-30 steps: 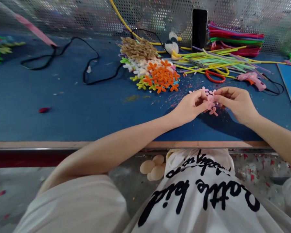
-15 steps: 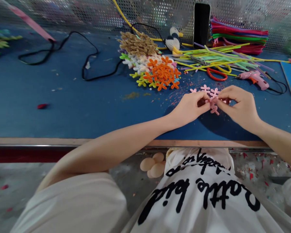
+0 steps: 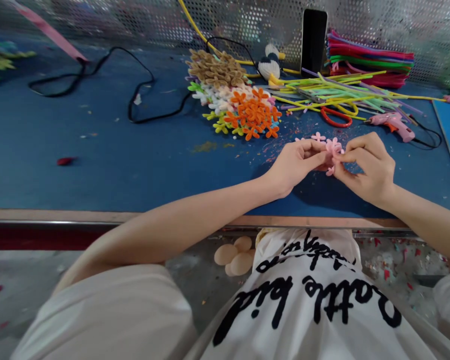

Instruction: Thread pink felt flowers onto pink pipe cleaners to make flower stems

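Observation:
Between my two hands is a pink pipe-cleaner flower (image 3: pixel 333 146), its fuzzy petals showing above the fingertips. My left hand (image 3: pixel 298 162) pinches it from the left with thumb and fingers. From the right, my right hand (image 3: pixel 367 165) pinches its edge, fingertips close to the left thumb. More pink flowers lie on the table just behind and under my hands, partly hidden by them; one pink flower (image 3: pixel 318 137) shows beyond the left fingers.
A heap of orange flowers (image 3: pixel 253 115), with brown flowers (image 3: pixel 217 70) and other colours, lies left of my hands. Beyond are loose pipe cleaners (image 3: pixel 333 90), red-handled scissors (image 3: pixel 336 118), a pink glue gun (image 3: pixel 392 124) and an upright phone (image 3: pixel 313 42). A black cord (image 3: pixel 131 102) winds across the left.
The pink flower has turned, and its petals now stand up between my hands. My right hand has shifted its pinch slightly; the left fingers have closed further around the flower.

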Demonstrator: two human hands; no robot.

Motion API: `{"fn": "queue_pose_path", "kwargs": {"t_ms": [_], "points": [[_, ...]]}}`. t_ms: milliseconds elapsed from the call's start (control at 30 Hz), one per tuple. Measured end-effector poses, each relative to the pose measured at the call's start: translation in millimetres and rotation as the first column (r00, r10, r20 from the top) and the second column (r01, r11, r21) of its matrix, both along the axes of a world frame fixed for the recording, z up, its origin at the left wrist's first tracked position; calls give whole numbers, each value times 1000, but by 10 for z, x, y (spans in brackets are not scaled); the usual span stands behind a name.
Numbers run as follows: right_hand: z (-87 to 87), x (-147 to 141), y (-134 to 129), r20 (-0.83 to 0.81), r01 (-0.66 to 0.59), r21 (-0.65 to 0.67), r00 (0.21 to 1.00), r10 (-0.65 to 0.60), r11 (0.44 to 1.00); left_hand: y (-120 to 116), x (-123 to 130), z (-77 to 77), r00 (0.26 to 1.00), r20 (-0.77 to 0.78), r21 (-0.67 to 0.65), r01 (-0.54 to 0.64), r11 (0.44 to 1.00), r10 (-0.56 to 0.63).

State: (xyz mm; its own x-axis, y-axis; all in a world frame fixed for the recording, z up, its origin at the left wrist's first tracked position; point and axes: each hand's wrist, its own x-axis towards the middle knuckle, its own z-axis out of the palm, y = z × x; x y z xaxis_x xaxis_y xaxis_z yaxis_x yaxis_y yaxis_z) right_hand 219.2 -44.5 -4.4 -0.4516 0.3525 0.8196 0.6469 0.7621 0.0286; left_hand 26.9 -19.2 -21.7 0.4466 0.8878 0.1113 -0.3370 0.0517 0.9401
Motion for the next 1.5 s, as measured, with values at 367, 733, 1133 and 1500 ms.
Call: {"fn": "queue_pose_path", "kwargs": {"t_ms": [367, 733, 1133, 1500], "points": [[-7, 28, 19, 23, -41, -83, 999, 43, 996, -17, -17, 9, 996, 79, -140, 39, 989, -28], [102, -48, -61, -185, -22, -399, 981, -57, 917, -9, -3, -11, 996, -22, 61, -86, 994, 88], [85, 4, 109, -652, -659, -739, 647, -396, 140, 57, -29, 24, 998, 3, 135, -58, 989, 58], [181, 75, 120, -572, -641, -764, 725, -383, -72, 47, -77, 146, 970, -20, 105, 244, 964, -243]]}}
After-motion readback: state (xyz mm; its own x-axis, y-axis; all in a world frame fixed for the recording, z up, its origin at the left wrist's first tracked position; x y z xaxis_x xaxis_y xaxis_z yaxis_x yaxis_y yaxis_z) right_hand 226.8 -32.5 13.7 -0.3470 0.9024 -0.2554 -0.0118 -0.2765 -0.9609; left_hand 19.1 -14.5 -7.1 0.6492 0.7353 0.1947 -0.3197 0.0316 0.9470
